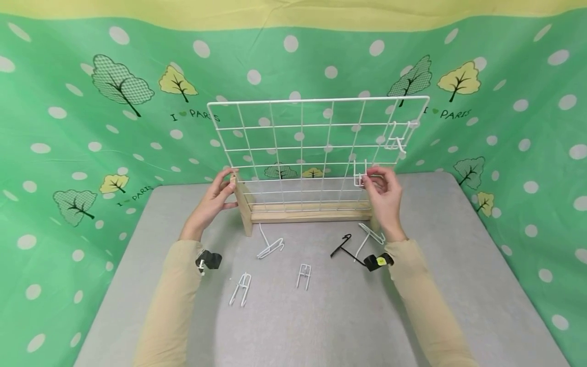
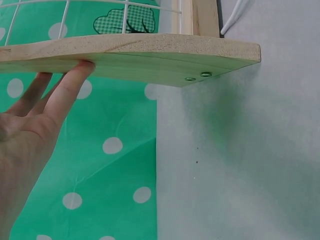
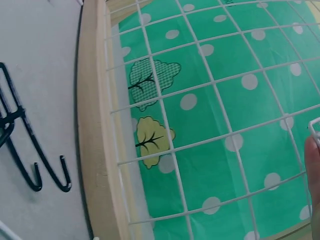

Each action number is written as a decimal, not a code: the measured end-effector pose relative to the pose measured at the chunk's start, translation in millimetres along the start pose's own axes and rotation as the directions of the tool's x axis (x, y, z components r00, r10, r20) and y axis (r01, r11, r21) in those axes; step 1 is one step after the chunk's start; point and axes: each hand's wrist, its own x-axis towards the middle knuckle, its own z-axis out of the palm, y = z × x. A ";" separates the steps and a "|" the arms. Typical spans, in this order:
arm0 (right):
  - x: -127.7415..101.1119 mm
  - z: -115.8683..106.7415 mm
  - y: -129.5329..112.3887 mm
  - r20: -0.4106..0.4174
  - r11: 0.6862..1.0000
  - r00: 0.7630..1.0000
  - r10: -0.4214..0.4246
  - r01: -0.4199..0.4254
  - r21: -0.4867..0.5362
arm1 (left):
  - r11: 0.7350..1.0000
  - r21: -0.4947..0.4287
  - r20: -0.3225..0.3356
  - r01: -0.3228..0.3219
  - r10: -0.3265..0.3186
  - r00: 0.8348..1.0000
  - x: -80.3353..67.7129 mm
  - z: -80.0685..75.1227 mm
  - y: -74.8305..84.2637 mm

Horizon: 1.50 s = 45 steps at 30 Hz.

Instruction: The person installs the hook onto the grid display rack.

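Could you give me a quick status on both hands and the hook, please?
Left hand steadies wooden stand. Right hand pinches white hook at wire grid. Nothing in the way.

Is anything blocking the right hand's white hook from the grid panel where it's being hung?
Nothing visible blocks it. The right hand pinches the white hook right against the wire grid; the cells around it are bare. The only other hung hook sits higher and further right. The left hand steadies the wooden stand.

Both arms reach forward, left grip [image 1: 214, 196] with straight fingers, right grip [image 1: 384, 189] apparently pinching, fingers curled.
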 end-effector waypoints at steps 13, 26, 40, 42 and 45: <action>-5.0 -2.9 8.5 -0.006 0.998 0.999 -0.033 0.033 -0.061 | 1.000 0.012 -0.005 0.000 0.000 1.000 -1.3 0.8 -0.1; -6.5 -6.0 13.6 -0.007 0.999 1.000 -0.027 0.027 -0.045 | 1.000 -0.001 -0.003 0.012 -0.012 1.000 -0.7 0.4 1.4; -10.1 -9.7 15.3 0.002 1.000 1.000 0.000 0.000 -0.003 | 1.000 0.009 0.011 0.017 -0.017 1.000 -6.7 4.8 18.5; -11.0 -10.3 15.1 0.002 1.000 1.000 0.004 -0.004 -0.002 | 1.000 0.002 0.011 0.013 -0.013 1.000 -6.0 4.6 17.6; -12.3 -11.2 14.1 0.002 1.000 1.000 0.015 -0.015 0.005 | 1.000 -0.002 0.014 0.010 -0.010 1.000 -6.5 5.4 20.6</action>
